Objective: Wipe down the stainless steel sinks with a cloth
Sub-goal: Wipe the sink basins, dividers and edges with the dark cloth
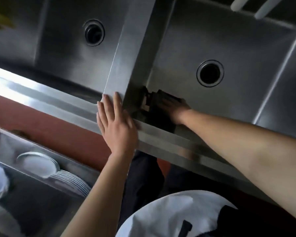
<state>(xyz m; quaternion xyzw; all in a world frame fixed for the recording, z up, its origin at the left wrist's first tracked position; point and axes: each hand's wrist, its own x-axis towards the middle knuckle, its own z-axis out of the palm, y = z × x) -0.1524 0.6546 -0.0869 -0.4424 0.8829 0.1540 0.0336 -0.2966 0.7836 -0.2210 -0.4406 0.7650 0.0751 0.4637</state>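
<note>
Two stainless steel sinks fill the view. The left sink (61, 53) has a drain (94, 32); the right sink (246, 53) has a drain (210, 73). A steel divider (126, 48) runs between them. My left hand (115, 122) lies flat, fingers apart, on the front rim where the divider meets it, holding nothing. My right hand (175, 108) reaches down into the right sink's near left corner and presses a dark cloth (162, 95) against the sink floor. Motion blur hides the fingers, and part of the cloth lies under the hand.
The sink's front rim (41, 93) runs diagonally across the view. Below it at lower left, a steel shelf (29, 194) holds stacked white plates (70, 182) and bowls. White pipes (236, 4) show at the top right. My white and dark clothing (178, 216) is at the bottom.
</note>
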